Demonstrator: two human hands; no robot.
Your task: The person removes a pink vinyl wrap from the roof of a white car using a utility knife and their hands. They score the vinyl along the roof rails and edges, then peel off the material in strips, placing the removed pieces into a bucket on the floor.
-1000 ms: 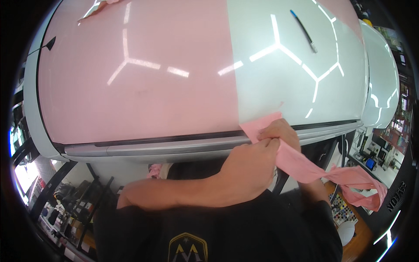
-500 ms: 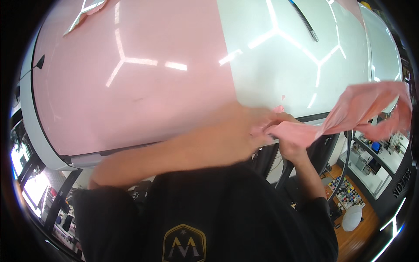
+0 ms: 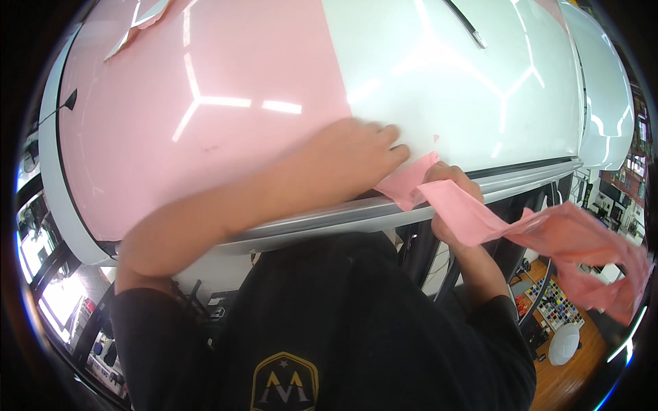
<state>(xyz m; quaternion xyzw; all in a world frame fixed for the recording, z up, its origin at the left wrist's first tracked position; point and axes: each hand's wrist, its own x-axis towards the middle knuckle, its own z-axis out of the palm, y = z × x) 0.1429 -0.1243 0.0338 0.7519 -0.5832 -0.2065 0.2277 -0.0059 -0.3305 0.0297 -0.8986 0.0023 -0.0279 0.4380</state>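
R hand [image 3: 458,179] pinches crumpled pink plastic-film strip [image 3: 466,214]; L hand [image 3: 356,154] loosely spread.
Strip crosses silver metal roof rail [image 3: 336,219], twisted tail hanging to R. Rec.: pull low, slow & even, min. tear risk; untwist tail first. L hand is over edge of smooth pink film sheet [image 3: 240,154], contact can't tell, on glossy white car roof [image 3: 439,75]; slim black rod [image 3: 466,25] beyond.

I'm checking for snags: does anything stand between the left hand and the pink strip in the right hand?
Nothing visible does. The left hand is beside the left end of the pink strip; whether they touch is unclear. The right hand grips the strip farther right.
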